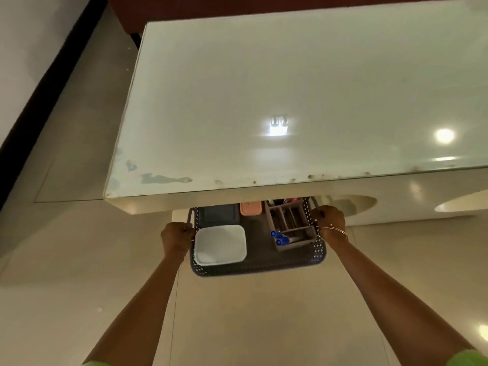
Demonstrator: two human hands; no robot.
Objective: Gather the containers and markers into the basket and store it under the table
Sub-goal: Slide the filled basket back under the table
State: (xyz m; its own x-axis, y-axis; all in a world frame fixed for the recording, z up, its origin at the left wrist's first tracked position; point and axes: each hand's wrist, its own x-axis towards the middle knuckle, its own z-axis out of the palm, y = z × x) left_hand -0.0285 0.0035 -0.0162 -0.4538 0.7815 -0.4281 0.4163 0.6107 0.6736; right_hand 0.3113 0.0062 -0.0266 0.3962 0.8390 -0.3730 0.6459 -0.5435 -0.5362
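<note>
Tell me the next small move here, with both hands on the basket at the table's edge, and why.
Probably push the basket further forward under the table. The left hand and right hand grip its sides, its far end is already beneath the tabletop edge, but the white container and blue-capped markers still sit outside.

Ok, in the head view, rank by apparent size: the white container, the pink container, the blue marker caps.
Largest to smallest as they look:
1. white container, fully visible in the basket
2. pink container, though the table edge hides part of it, so its full size is unsure
3. blue marker caps, clearly smallest
</note>
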